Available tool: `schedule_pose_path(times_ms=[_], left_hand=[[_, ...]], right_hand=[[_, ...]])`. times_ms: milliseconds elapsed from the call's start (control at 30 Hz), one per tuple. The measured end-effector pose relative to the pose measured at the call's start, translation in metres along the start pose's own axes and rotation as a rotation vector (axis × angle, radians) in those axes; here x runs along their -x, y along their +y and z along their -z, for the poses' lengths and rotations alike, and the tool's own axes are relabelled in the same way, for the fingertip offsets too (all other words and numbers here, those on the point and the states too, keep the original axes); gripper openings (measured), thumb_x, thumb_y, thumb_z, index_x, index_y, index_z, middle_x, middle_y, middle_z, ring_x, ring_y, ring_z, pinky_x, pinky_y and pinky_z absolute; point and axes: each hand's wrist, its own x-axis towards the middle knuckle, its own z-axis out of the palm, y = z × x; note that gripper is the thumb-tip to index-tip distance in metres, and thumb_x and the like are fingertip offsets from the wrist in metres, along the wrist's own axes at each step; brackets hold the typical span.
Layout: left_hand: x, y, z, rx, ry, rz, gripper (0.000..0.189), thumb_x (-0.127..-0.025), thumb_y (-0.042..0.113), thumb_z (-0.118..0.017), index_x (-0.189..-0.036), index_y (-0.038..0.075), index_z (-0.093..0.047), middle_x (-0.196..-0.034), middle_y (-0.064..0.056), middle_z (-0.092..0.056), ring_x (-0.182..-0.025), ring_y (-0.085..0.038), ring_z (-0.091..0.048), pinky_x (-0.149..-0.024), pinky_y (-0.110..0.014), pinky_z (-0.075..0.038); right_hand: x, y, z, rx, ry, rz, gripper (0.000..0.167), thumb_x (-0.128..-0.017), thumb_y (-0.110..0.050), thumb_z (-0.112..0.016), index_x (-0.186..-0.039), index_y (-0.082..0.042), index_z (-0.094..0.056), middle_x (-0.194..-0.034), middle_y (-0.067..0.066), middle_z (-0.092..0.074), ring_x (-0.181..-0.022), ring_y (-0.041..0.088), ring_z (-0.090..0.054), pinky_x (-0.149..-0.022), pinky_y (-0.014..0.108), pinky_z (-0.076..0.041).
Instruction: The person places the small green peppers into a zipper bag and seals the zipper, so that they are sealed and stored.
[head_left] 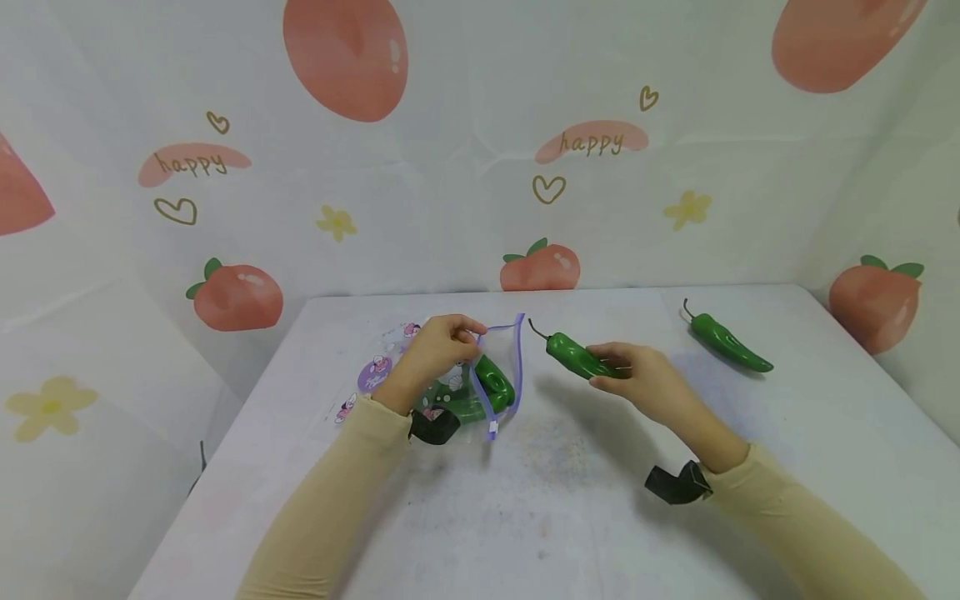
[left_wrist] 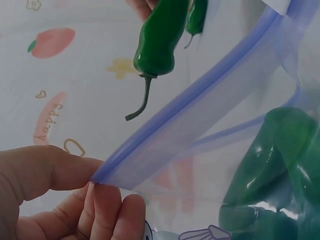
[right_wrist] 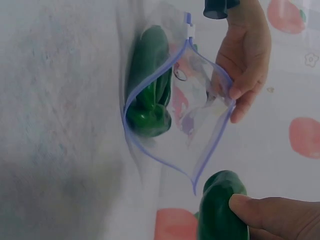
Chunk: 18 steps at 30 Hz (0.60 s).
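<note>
A clear zip bag (head_left: 520, 358) with purple edging and cartoon print lies on the table, its mouth gaping toward the right. My left hand (head_left: 441, 348) pinches the upper rim between thumb and fingers, as the left wrist view shows at the zip strip (left_wrist: 165, 117). Green peppers (right_wrist: 147, 107) are inside the bag, partly seen through its plastic. Just right of the mouth, my right hand (head_left: 647, 377) grips another long green pepper (head_left: 573, 357) by its lower end. That pepper's stem (left_wrist: 145, 97) points toward the bag, and its tip is hidden by the fingers.
One more green pepper (head_left: 726, 342) with a curved stem lies on the white table (head_left: 525, 517) at the far right. A white slider (head_left: 492, 427) sits at the near end of the bag's zip. Behind the table hangs a fruit-printed cloth (head_left: 450, 208).
</note>
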Motion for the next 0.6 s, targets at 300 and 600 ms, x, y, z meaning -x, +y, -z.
schedule_pose_path(times_ms=[300,600], left_hand=[[0.0,0.0,0.0,0.0,0.002,-0.001,0.033,-0.084,0.005,-0.062,-0.116,0.008,-0.066,-0.087,-0.005,-0.06,-0.078,-0.018,-0.055,-0.085,-0.045,-0.05],[0.002,0.001,0.0,0.01,-0.002,0.002,0.033,-0.084,0.006,-0.062,-0.117,0.007,-0.065,-0.086,-0.005,-0.059,-0.076,-0.018,-0.054,-0.082,-0.044,-0.05]], right_hand=[[-0.002,-0.004,-0.015,0.02,-0.039,0.034,0.043,-0.087,-0.013,-0.07,-0.127,-0.001,-0.061,-0.117,0.019,-0.066,-0.102,0.031,-0.064,-0.086,0.044,-0.052],[-0.002,-0.008,-0.025,0.017,-0.071,0.04,0.041,-0.086,-0.01,-0.07,-0.125,0.0,-0.062,-0.113,0.018,-0.067,-0.099,0.029,-0.065,-0.085,0.044,-0.053]])
